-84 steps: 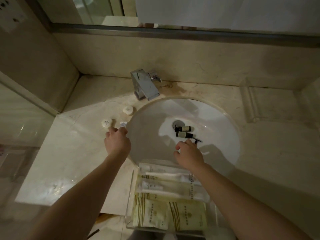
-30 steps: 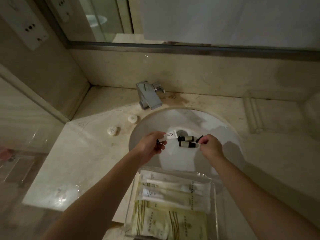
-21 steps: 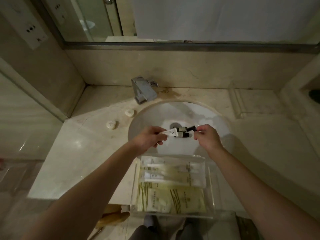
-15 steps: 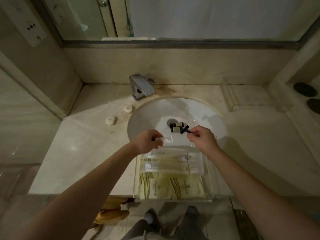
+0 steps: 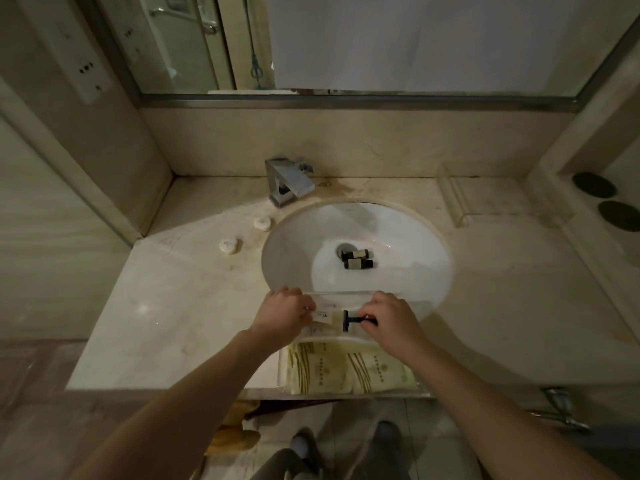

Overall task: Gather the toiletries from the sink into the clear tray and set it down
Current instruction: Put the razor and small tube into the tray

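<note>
Left hand (image 5: pixel 282 315) and right hand (image 5: pixel 388 318), fingers curled, pinching.

A beige marble counter (image 5: pixel 180 306) meets a matching backsplash at its far edge, with a metal-framed wall mirror (image 5: pixel 398 43) above. A square chrome faucet (image 5: pixel 289 181) stands at the far edge, just left of centre. A clear acrylic holder (image 5: pixel 457 202) sits near the far right corner, and two dark round discs (image 5: pixel 606 199) lie on a ledge beyond the right edge. A white switch panel (image 5: pixel 79 60) hangs on the left wall. Below the near edge are a tiled floor (image 5: pixel 433 431) and grey shoes (image 5: pixel 346 441).
</note>
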